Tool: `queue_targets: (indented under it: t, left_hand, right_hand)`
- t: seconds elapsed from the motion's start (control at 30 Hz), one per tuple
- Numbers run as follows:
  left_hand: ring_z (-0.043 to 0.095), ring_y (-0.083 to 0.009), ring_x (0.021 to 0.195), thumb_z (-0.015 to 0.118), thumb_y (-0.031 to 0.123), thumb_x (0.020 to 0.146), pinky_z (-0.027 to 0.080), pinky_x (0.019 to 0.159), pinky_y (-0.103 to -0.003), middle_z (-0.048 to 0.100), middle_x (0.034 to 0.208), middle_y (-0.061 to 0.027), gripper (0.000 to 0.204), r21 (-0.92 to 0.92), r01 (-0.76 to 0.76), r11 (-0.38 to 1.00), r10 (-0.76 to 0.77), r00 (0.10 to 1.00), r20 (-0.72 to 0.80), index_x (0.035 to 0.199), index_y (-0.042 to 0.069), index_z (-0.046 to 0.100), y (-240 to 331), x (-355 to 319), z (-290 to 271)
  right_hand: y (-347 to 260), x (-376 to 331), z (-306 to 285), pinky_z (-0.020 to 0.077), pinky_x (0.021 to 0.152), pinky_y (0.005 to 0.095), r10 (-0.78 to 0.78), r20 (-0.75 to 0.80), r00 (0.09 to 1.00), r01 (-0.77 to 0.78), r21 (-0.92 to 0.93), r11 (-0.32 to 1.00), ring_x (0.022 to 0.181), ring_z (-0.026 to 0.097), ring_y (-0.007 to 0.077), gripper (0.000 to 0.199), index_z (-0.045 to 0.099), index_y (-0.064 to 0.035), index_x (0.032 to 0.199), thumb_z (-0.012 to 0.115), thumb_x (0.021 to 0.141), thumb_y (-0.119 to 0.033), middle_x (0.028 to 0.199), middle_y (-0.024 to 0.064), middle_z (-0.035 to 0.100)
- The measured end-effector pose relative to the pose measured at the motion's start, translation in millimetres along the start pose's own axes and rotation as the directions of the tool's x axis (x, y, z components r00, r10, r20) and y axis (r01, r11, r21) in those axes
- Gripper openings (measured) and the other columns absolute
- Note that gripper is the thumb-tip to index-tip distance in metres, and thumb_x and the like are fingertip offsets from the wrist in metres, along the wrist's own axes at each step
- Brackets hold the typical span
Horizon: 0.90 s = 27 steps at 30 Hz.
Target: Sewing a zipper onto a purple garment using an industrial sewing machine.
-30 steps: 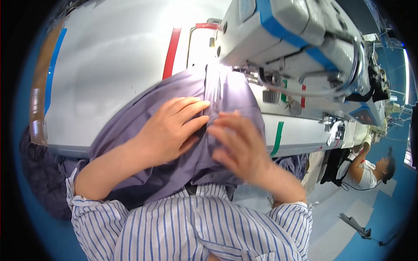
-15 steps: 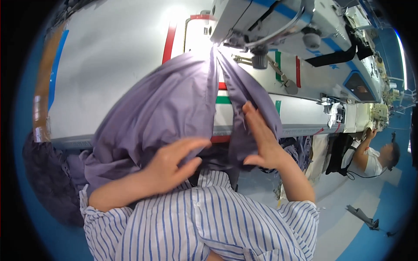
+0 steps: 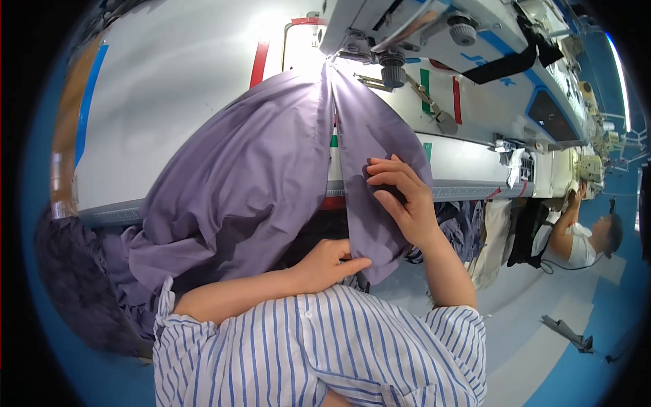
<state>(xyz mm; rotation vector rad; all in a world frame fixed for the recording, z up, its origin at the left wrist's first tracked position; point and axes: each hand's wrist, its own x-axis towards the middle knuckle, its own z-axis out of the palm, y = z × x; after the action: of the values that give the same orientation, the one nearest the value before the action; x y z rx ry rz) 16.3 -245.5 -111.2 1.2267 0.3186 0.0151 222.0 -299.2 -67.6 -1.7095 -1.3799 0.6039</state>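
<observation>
Purple fabric [image 3: 237, 156] runs from the needle area of a sewing machine [image 3: 434, 41] down over the table's front edge. It parts into a wide, wrinkled left section and a narrower right panel [image 3: 363, 129]. At the lower left edge of that panel, my left hand [image 3: 329, 264] pinches the cloth between thumb and fingers. My right hand [image 3: 405, 200] is over the panel's right side, fingers apart and bent, the tips at or just above the cloth. Bright lamp light washes out the spot where the fabric meets the machine.
The white tabletop [image 3: 149, 102] carries red and green tape strips, with a ruler along its front edge [image 3: 468, 190]. Dark cloth [image 3: 81, 285] hangs in a heap at the left. On the right, another person [image 3: 583, 237] sits near more machines; a grey pedal-like object [image 3: 566, 332] is on the floor.
My left hand has moved right and slightly down, closing on the right panel's edge. My right hand's fingers have bent. The right panel has spread flatter and wider, narrowing the gap.
</observation>
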Motion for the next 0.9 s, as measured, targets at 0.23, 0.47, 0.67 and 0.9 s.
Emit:
queue_targets:
  t: [0.23,0.47,0.67,0.9]
  left_hand:
    - [0.061,-0.0364,0.065,0.061,0.025,0.092,0.047,0.06,-0.042,0.064,0.073,-0.0189,0.027,0.371,-0.054,0.927,0.042,0.998,0.04,0.085,-0.001,0.064,-9,-3,-3]
    - [0.062,-0.0365,0.072,0.06,0.025,0.091,0.048,0.066,-0.044,0.066,0.078,-0.0185,0.027,0.455,-0.105,0.884,0.079,0.994,0.076,0.083,-0.001,0.065,6,3,-8]
    - [0.064,-0.0167,0.097,0.048,0.023,0.1,0.048,0.09,-0.03,0.067,0.103,-0.0099,0.035,-0.005,0.093,0.996,-0.093,0.978,-0.187,0.121,-0.004,0.057,31,13,-39]
    - [0.06,-0.0106,0.08,0.039,0.028,0.105,0.047,0.076,-0.025,0.065,0.092,-0.004,0.036,-0.502,0.214,0.838,-0.274,0.961,-0.047,0.098,0.0,0.06,6,25,-32]
  right_hand:
    - [-15,-6,16,0.0502,0.072,0.0371,-0.072,-0.035,0.997,0.054,-0.377,0.925,0.078,0.062,0.0262,0.015,0.064,-0.0043,0.08,0.077,0.073,-0.008,0.081,0.007,0.062]
    - [-26,-3,25,0.0423,0.049,0.0366,0.004,0.077,0.997,0.031,-0.449,0.893,0.054,0.054,0.0256,0.023,0.056,-0.0055,0.069,0.075,0.075,-0.016,0.065,0.0063,0.051]
    - [-37,-8,28,0.0442,0.051,0.0374,-0.088,0.154,0.984,0.161,-0.567,0.808,0.061,0.057,0.0248,0.022,0.052,-0.0065,0.069,0.071,0.076,-0.016,0.066,0.0065,0.05]
    - [-39,8,23,0.047,0.055,0.0353,-0.192,0.442,0.876,0.295,-0.178,0.939,0.065,0.06,0.026,0.013,0.058,-0.0042,0.079,0.068,0.081,-0.012,0.073,0.007,0.058]
